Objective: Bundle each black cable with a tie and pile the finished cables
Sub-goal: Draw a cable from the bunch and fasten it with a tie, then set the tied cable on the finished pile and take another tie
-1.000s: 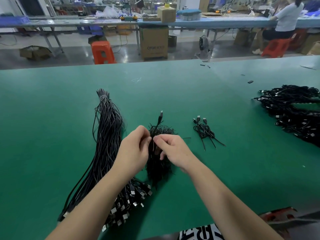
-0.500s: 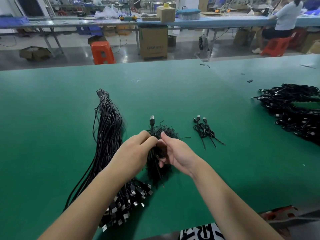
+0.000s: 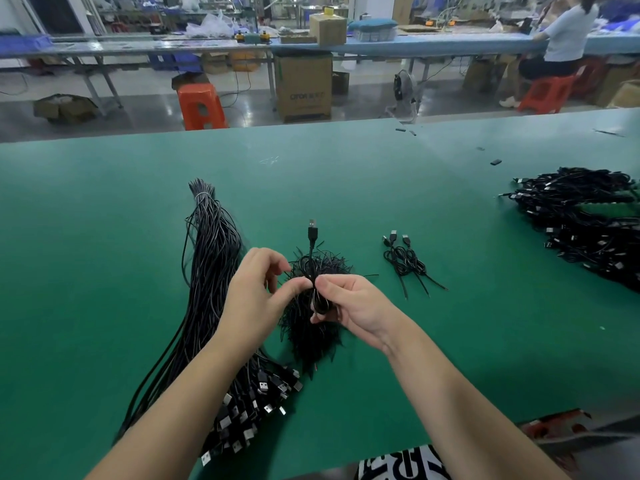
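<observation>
My right hand (image 3: pixel 349 303) grips a coiled black cable (image 3: pixel 312 244) whose USB plug points up and away from me. My left hand (image 3: pixel 258 292) pinches a thin black tie at the coil's middle, thumb and forefinger meeting my right fingertips. Both hands hover over a heap of loose black ties (image 3: pixel 311 327) on the green table (image 3: pixel 104 237). A long sheaf of unbundled black cables (image 3: pixel 211 258) lies to the left, its USB plugs near my left forearm. Two tied cables (image 3: pixel 403 259) lie to the right of my hands.
A big pile of black cables (image 3: pixel 588 223) covers the table's right edge. Small black scraps (image 3: pixel 496 162) lie far back on the table. Beyond the table are an orange stool (image 3: pixel 201 105), cardboard boxes and a seated person (image 3: pixel 561 39) at another bench.
The cable's plug has swung from tilted right to upright. My hands have gone from fingertips together, to closing over the coil, to pinching at its middle with my left fingers spread.
</observation>
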The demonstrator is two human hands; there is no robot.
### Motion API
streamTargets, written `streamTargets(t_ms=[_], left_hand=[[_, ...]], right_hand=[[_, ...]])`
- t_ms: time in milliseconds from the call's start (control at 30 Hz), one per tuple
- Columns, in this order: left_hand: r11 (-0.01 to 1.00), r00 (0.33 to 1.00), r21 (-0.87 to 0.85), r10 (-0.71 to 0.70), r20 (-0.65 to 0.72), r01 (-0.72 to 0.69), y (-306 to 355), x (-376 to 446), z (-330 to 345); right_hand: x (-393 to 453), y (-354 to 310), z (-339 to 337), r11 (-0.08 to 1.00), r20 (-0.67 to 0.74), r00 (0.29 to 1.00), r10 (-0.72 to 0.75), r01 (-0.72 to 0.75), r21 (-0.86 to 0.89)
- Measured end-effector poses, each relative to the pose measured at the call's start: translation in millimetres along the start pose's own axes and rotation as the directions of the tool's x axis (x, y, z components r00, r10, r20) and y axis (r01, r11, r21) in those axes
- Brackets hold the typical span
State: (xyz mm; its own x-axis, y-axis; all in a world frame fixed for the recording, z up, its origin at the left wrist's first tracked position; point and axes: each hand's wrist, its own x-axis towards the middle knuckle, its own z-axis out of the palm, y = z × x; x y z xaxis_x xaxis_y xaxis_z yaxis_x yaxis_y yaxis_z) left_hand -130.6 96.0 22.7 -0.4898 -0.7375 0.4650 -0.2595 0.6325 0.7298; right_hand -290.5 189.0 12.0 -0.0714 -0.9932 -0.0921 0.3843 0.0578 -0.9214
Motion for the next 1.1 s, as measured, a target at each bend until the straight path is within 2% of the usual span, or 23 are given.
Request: streamTargets(t_ms=[167, 233, 300, 333, 400, 467, 533, 600, 700, 767, 933, 1100], left_hand=[[0.996, 0.994, 0.059, -0.069, 0.085, 0.064, -13.7, 0.0, 8.6], [0.988, 0.985, 0.127, -0.108, 0.133, 0.091, -25.9, 1.7, 8.8], [0.946, 0.976, 0.290, -0.184, 0.117, 0.144, -46.8, 7.5, 3.6], [0.898, 0.973, 0.406, -0.217, 0.074, 0.169, -60.2, 10.9, -0.6], [0.746, 0.961, 0.628, -0.276, -0.015, 0.223, -88.0, 14.9, -9.6], [0.608, 0.935, 0.750, -0.353, -0.038, 0.260, -111.3, 15.9, -16.5], [0.550, 0.910, 0.792, -0.415, -0.014, 0.263, -128.7, 13.3, -17.6], [0.546, 0.871, 0.782, -0.492, 0.011, 0.299, -141.3, 7.9, -13.4], [0.597, 0.804, 0.658, -0.594, -0.023, 0.460, -150.6, -3.7, -4.3], [0.602, 0.808, 0.641, -0.587, -0.050, 0.477, -153.4, -7.6, 0.1], [0.591, 0.811, 0.644, -0.580, -0.082, 0.487, -156.1, -9.4, 1.6], [0.586, 0.815, 0.646, -0.571, -0.098, 0.489, -159.4, -11.1, 3.3]], right_hand=[[3.0, 4.6, -9.3, 0.997, -0.063, 0.996, 0.056, -0.060, -0.051], [4.9, 4.7, -16.3, 0.987, -0.158, 0.984, 0.079, -0.100, -0.128], [7.3, 3.0, -27.9, 0.936, -0.301, 0.950, 0.078, -0.173, -0.305], [8.6, 1.7, -35.7, 0.871, -0.382, 0.922, 0.056, -0.233, -0.433], [11.3, -2.0, -53.7, 0.620, -0.515, 0.856, -0.043, -0.382, -0.685], [15.1, -4.9, -73.9, 0.378, -0.572, 0.806, -0.151, -0.488, -0.787], [20.1, -9.4, -96.4, 0.263, -0.609, 0.767, -0.201, -0.557, -0.788], [26.7, -15.2, -119.0, 0.211, -0.657, 0.722, -0.214, -0.623, -0.753], [39.9, -19.0, -146.9, 0.214, -0.718, 0.661, -0.215, -0.686, -0.696], [50.6, -17.5, -158.7, 0.221, -0.742, 0.636, -0.213, -0.708, -0.671], [68.8, -6.2, -166.5, 0.099, -0.738, 0.641, -0.211, -0.737, -0.668], [70.7, 1.7, -162.6, -0.032, -0.694, 0.687, -0.213, -0.715, -0.698]])
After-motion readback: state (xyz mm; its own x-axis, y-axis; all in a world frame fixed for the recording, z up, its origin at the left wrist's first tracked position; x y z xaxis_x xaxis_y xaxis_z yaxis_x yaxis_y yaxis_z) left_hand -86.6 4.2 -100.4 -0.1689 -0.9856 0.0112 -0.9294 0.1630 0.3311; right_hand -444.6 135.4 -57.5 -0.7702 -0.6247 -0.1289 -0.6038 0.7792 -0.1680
